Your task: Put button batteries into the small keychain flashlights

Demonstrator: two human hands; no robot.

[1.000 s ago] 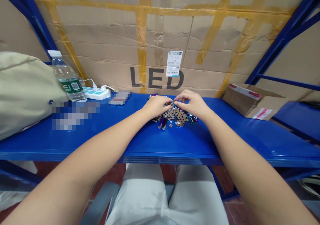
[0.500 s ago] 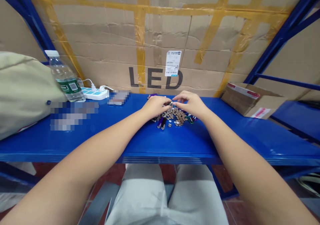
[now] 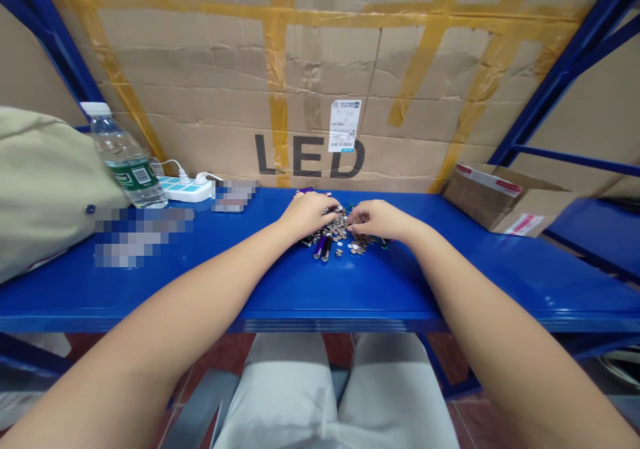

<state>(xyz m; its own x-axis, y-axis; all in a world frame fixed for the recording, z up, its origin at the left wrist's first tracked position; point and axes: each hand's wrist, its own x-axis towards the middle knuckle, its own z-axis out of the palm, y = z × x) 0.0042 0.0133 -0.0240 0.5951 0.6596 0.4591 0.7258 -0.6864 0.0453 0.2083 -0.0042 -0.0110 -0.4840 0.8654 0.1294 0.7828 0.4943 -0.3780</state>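
Note:
A pile of small round silver discs (image 3: 340, 226), resembling coins or button cells, lies on the blue table (image 3: 320, 289). My left hand (image 3: 307, 213) is curled at the pile's left side; a small silvery thing shows at its fingertips, too small to name. On the right, my right hand (image 3: 377, 219) reaches down over the discs, its thumb and bent fingers apart. In front of my left hand lie a purple cylinder (image 3: 319, 248) and a black cylinder (image 3: 327, 249), both battery-like. Green shiny pieces (image 3: 381, 242) are partly covered by my right hand.
A water bottle (image 3: 125, 159), a beige bag (image 3: 50, 189) and a white power strip (image 3: 187, 188) occupy the left side. An open cardboard box (image 3: 493, 199) stands at right. The large taped carton (image 3: 225, 89) walls off the back.
My right hand has drawn away from my left fingertips and come down onto the right part of the pile. My left hand has hardly moved.

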